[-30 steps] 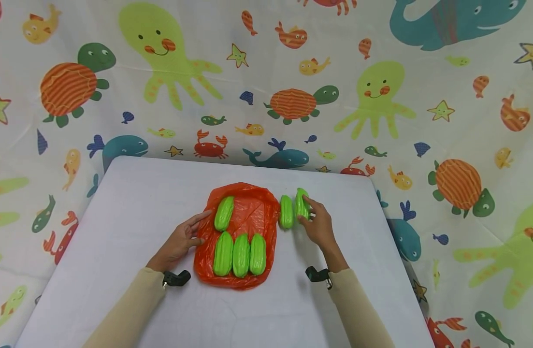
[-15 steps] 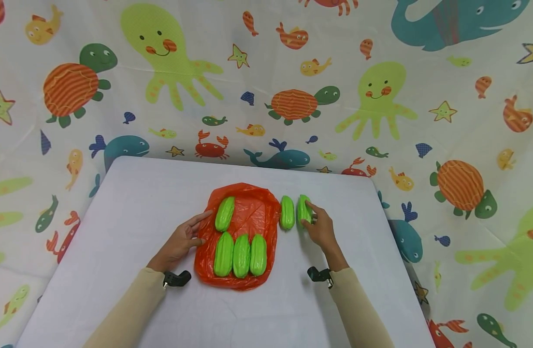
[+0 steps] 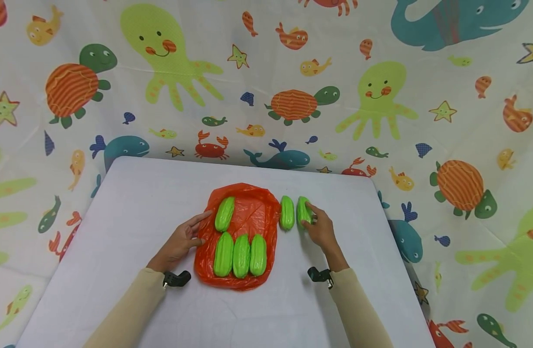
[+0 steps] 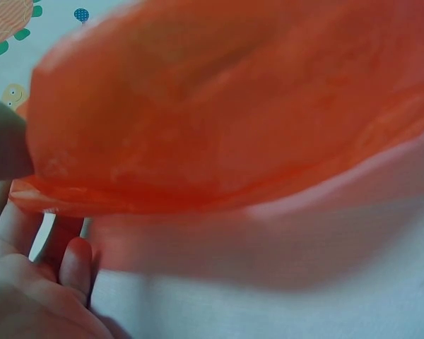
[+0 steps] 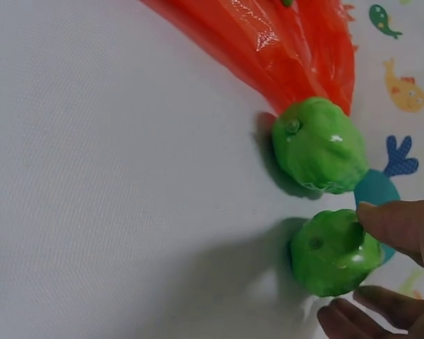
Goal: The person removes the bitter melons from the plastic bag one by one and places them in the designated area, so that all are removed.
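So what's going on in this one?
A person's right hand grips a green, cucumber-like vegetable at the white table, and their left hand holds the left edge of a red plastic bag. Four similar vegetables lie on the bag, three side by side at its near end. Another vegetable sits between the bag and the gripped one.
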Demonstrator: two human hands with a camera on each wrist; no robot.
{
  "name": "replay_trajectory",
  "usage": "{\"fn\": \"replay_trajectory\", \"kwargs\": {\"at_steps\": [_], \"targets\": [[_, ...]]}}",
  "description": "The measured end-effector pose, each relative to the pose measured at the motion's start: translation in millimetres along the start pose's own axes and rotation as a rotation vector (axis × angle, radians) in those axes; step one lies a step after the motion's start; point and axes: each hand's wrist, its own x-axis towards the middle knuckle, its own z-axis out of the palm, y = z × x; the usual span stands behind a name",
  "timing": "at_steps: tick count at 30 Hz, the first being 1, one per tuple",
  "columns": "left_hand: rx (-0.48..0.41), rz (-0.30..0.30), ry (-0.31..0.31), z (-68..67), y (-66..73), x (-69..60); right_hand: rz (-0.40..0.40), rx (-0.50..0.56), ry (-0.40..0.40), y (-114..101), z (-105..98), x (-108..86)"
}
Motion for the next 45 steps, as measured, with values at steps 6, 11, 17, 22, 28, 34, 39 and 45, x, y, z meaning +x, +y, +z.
{"fn": "replay_trajectory", "kwargs": {"at_steps": [6,11,17,22,28,34,39,45], "targets": [[0.006,0.005,-0.002,0.2,0.4,0.8,-0.084,-0.023,0.092,-2.5,-4.2,-6.6],[0.007,0.003,0.003,0.8,0.9,1.6,-0.159,-0.032,0.162,-11.0,-8.2,-15.2],[0.005,0.006,-0.004,1.9,2.1,2.5,-0.213,0.003,0.201,-23.1,-5.1,-32.0],[0.005,0.009,-0.008,2.0,1.7,2.8,-0.257,0.053,0.213,-31.1,7.2,-49.9],[-0.003,0.003,-0.004,1.1,0.6,2.5,-0.273,0.075,0.207,-40.2,26.1,-71.2],[-0.011,-0.005,0.006,0.5,-0.1,1.5,-0.297,0.093,0.167,-45.8,44.7,-89.1],[-0.019,-0.016,0.011,0.4,-1.3,0.8,-0.307,0.110,0.123,-47.7,59.8,-102.4],[-0.008,-0.021,0.017,0.1,-2.3,0.3,-0.324,0.107,0.072,-46.9,77.1,-115.0]]}}
